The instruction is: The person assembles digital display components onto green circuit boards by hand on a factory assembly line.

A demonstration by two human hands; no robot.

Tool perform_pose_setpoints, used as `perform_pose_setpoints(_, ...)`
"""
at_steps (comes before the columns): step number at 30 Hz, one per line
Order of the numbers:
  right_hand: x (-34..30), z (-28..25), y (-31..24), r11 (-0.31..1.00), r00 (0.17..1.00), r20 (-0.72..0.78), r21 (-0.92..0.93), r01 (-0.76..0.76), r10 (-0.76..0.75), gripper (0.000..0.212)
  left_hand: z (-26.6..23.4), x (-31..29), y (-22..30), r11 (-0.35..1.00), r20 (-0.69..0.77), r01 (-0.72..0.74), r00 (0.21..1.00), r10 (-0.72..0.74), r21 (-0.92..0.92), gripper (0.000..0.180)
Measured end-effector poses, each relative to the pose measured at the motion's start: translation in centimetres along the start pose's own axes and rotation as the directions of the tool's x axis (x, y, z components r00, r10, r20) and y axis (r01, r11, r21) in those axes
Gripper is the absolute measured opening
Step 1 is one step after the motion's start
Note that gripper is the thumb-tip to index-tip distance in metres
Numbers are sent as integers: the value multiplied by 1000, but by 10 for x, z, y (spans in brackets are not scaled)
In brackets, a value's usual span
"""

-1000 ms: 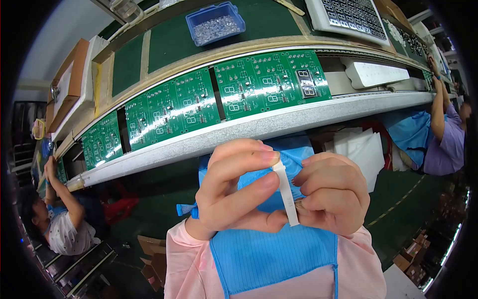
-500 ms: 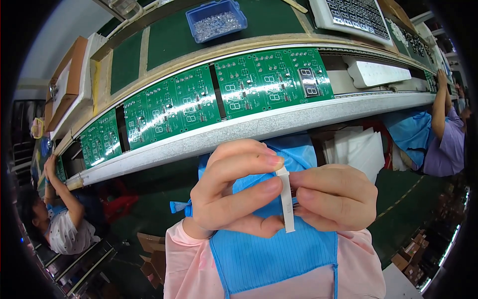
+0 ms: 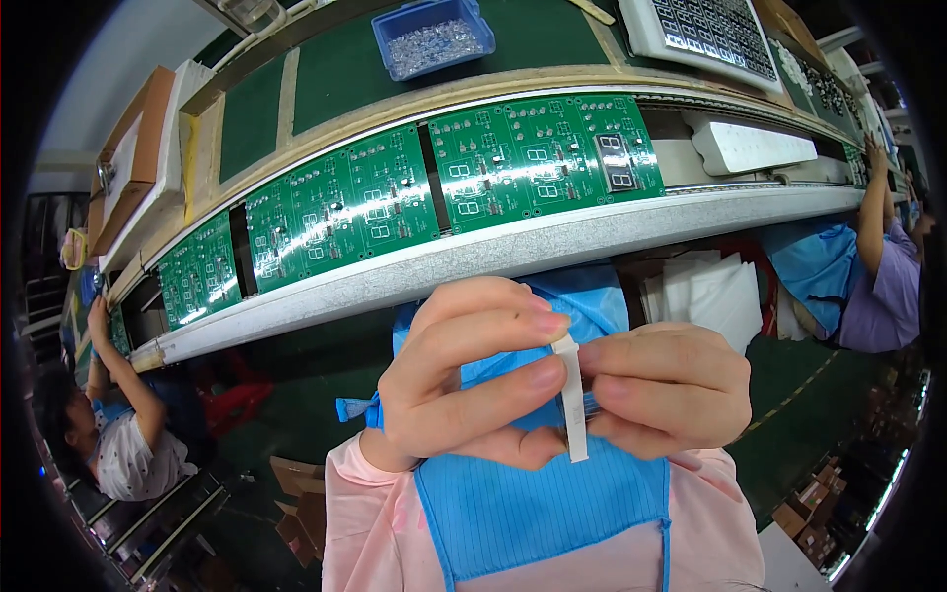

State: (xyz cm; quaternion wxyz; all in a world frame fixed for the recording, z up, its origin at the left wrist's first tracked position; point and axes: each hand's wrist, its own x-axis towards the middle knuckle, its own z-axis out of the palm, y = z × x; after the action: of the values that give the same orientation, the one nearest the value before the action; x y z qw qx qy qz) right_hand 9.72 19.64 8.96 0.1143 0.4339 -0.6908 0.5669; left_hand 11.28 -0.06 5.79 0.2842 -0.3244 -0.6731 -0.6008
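Note:
In front of my chest my left hand (image 3: 473,365) is closed on a slim white piece, seen edge-on, which looks like an LED digit display (image 3: 576,409). The thumb holds its lower end and the fingertips its top and side. My right hand (image 3: 671,390) is pinched against the other side, where thin metal pins show in part; the fingertips hide most of them. Beyond my hands lie green circuit boards (image 3: 340,202) in a row on a rail track. One black digit display (image 3: 617,162) sits on the rightmost near board.
Behind the track stands a blue bin (image 3: 434,39) of small clear parts. A white foam tray (image 3: 700,39) of displays is at the far right, and a white foam block (image 3: 755,148) lies on the track. Co-workers (image 3: 128,424) sit on both sides. A metal rail (image 3: 395,259) runs before me.
Both hands have shifted very slightly to the right with the display, and its pins are now less visible between the fingers. The boards have slid a little to the right.

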Motion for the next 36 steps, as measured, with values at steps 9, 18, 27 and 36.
perform_pose_setpoints(9, -3, 13, -2, 982, 981, -110, 120, -148, 162, 26, 0, 0, -1, 1000, -47, -5, 999, 6, 22, 41)
perform_pose_setpoints(18, -7, 12, -3, 981, 983, -76, 113, -156, 165, 25, 1, 0, 3, 998, -55, -17, 998, 21, 59, 38)
perform_pose_setpoints(27, -5, 8, -5, 987, 989, -1, 67, -144, 145, 20, 2, 1, 1, 993, -55, -54, 997, 60, 103, 38)
perform_pose_setpoints(36, -10, 11, 0, 988, 990, -4, 70, -137, 138, 23, 1, -1, 1, 991, -34, -25, 999, 30, 133, 41)
